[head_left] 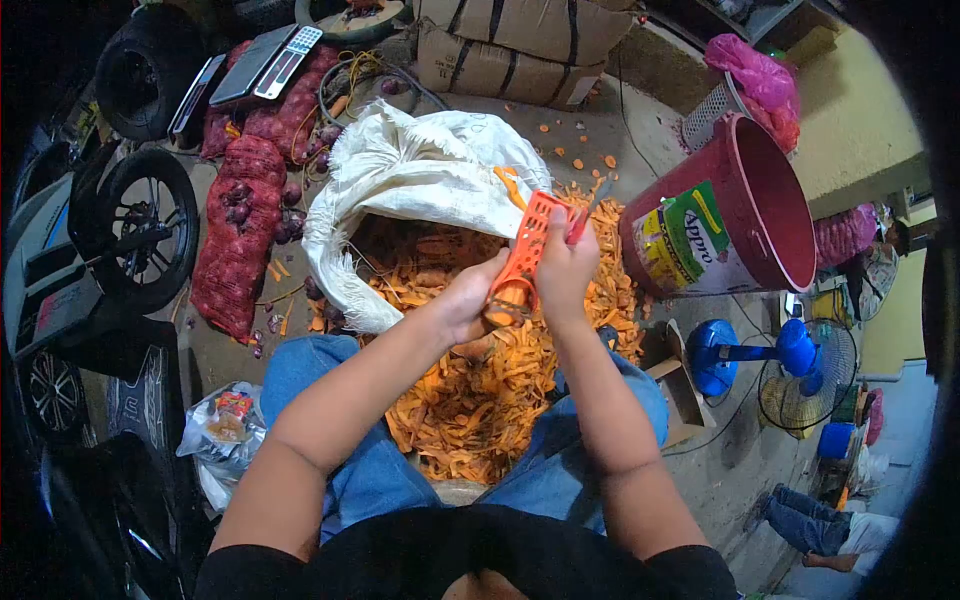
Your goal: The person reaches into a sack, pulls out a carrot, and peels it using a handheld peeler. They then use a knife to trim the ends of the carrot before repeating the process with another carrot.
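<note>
My left hand (472, 302) is closed round a carrot (503, 315), whose cut orange end faces me. An orange perforated plastic tool (526, 242) slants between my hands, its lower end over the carrot. My right hand (568, 268) is closed, its thumb against the perforated tool. From that fist sticks a red handle (577, 227) with a narrow grey blade (601, 192), apparently a knife. Below both hands lies a large heap of carrot peelings (465, 400), spilling from an open white woven sack (415, 165). My fingers partly hide the held things.
A tilted dark red bucket (735, 215) stands at right, near a blue fan (790, 350). Red net sacks of onions (240, 235) and a scale (268, 65) lie at left, beside a motorbike wheel (145, 230). Cardboard boxes (510, 60) sit behind. Another person (825, 525) is at lower right.
</note>
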A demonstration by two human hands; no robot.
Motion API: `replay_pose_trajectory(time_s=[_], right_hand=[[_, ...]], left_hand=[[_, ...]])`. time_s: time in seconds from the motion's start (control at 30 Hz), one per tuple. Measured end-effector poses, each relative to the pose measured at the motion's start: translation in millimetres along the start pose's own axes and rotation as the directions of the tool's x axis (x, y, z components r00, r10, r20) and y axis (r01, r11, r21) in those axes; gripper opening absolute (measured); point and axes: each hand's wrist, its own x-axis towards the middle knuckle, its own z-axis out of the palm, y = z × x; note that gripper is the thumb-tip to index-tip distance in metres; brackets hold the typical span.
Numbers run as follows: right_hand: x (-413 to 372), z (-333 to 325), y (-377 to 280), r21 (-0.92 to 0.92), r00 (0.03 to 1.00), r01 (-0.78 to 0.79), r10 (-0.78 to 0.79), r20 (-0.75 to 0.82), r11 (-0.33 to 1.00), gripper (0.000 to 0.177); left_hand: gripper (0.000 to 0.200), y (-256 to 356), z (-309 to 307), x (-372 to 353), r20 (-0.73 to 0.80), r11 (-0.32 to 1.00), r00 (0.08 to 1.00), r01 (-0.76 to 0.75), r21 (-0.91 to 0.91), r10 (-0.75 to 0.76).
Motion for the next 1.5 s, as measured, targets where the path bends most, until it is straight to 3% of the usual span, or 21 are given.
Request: replay_pose_trajectory(time_s=[0.03, 0.13, 0.33, 0.4, 0.43, 0.5, 0.53, 0.57, 0.63, 0.67, 0.8, 0.87, 0.9, 0.97, 1.03, 1.13, 1.3, 1.37, 1.4, 1.47, 1.5], right_hand=[[6.2, -3.1, -0.8, -0.001, 1.0, 0.0, 0.0, 0.0, 1.0, 0.018], [22.0, -12.8, 0.0, 0.166, 0.991, -0.066, 0.083, -0.101, 0.984, 0.02], [42.3, -20.9, 15.8, -0.058, 0.975, -0.058, 0.044, -0.22, 0.997, 0.021], [58.1, -34.8, 37.3, -0.237, 0.931, -0.05, -0.04, -0.362, 0.97, 0.022], [61.8, -40.4, 38.2, -0.233, 0.929, -0.053, -0.037, -0.367, 0.971, 0.022], [65.9, -47.8, 37.3, -0.212, 0.874, -0.41, 0.316, -0.369, 0.887, 0.024], [62.8, -41.9, 35.3, -0.177, 0.904, -0.192, 0.104, -0.414, 0.965, 0.023], [59.1, -38.4, 31.3, -0.176, 0.907, -0.19, 0.104, -0.409, 0.966, 0.023], [53.6, -36.1, 18.5, -0.016, 0.962, -0.085, 0.078, -0.262, 0.996, 0.023], [52.0, -35.4, 12.0, -0.016, 0.963, -0.081, 0.074, -0.261, 0.997, 0.023], [49.4, -40.7, 0.0, -0.077, 0.996, -0.006, -0.001, -0.095, 0.997, 0.02], [52.9, -56.0, -2.6, -0.214, 0.998, 0.022, -0.007, 0.07, 0.977, 0.019], [51.1, -59.4, -4.1, -0.215, 0.998, 0.024, -0.01, 0.069, 0.976, 0.019], [45.8, -65.8, -8.2, -0.216, 0.92, 0.028, 0.059, 0.387, 0.976, 0.018], [31.3, -65.2, -17.6, -0.33, 0.823, 0.033, 0.161, 0.544, 0.943, 0.015], [17.7, -64.2, -5.0, -0.384, 0.755, 0.035, 0.228, 0.615, 0.923, 0.017], [13.2, -62.9, -5.0, -0.369, 0.714, 0.229, 0.102, 0.693, 0.901, 0.013], [14.3, -64.8, -5.6, -0.373, 0.716, 0.247, 0.091, 0.692, 0.894, 0.015], [14.3, -66.0, -8.0, -0.393, 0.705, 0.256, 0.107, 0.701, 0.883, 0.016], [13.9, -66.6, -9.0, -0.414, 0.695, 0.265, 0.125, 0.708, 0.871, 0.017], [12.7, -65.5, -8.5, -0.397, 0.702, 0.214, 0.142, 0.697, 0.893, 0.019]], left_hand=[[0.041, -3.2, -2.4, -0.4, 0.062, 0.996, 0.998, 0.016, 0.086, -0.022], [0.043, -12.7, 0.5, -6.6, 0.052, 0.989, 0.989, 0.133, 0.067, -0.136], [0.046, -2.5, 11.0, -22.1, 0.034, 0.943, 0.984, 0.159, 0.292, -0.177], [0.046, -7.0, 15.6, -32.1, 0.116, 0.867, 0.97, 0.134, 0.479, -0.214], [0.046, -5.4, 14.9, -32.2, 0.114, 0.864, 0.97, 0.136, 0.485, -0.217], [0.045, -2.8, 14.2, -30.9, 0.023, 0.891, 0.983, 0.158, 0.426, -0.185], [0.044, 0.5, 9.3, -28.2, 0.042, 0.873, 0.997, 0.031, 0.488, -0.06], [0.044, 3.5, 7.3, -27.0, 0.04, 0.874, 0.998, 0.029, 0.485, -0.055], [0.044, 11.1, 9.0, -26.0, -0.042, 0.845, 0.999, 0.036, 0.533, -0.015], [0.041, 8.5, 7.5, -22.4, -0.034, 0.895, 0.999, -0.009, 0.445, 0.027], [0.036, 17.9, -9.5, -15.9, 0.056, 0.742, 0.987, -0.148, 0.654, 0.148], [0.036, 27.0, -3.0, -19.7, 0.047, 0.759, 0.986, -0.151, 0.633, 0.158], [0.036, 31.1, -0.6, -20.4, 0.038, 0.778, 0.985, -0.154, 0.609, 0.166], [0.035, 37.3, -3.9, -17.1, 0.055, 0.717, 0.977, -0.19, 0.671, 0.207], [0.034, 41.9, 0.0, -20.0, 0.071, 0.637, 0.975, -0.193, 0.746, 0.211], [0.031, 36.6, -3.1, -12.1, 0.134, 0.621, 0.956, -0.272, 0.735, 0.259], [0.032, 33.0, 8.0, -12.8, 0.178, 0.549, 0.932, -0.333, 0.767, 0.316], [0.031, 31.9, 2.5, -7.5, 0.235, 0.395, 0.897, -0.384, 0.835, 0.375], [0.031, 32.8, 1.5, -6.9, 0.238, 0.392, 0.896, -0.385, 0.836, 0.374], [0.033, 34.7, 2.2, -8.2, 0.384, 0.233, 0.831, -0.499, 0.835, 0.403], [0.033, 36.0, 2.4, -9.7, 0.384, 0.234, 0.831, -0.498, 0.835, 0.402]])
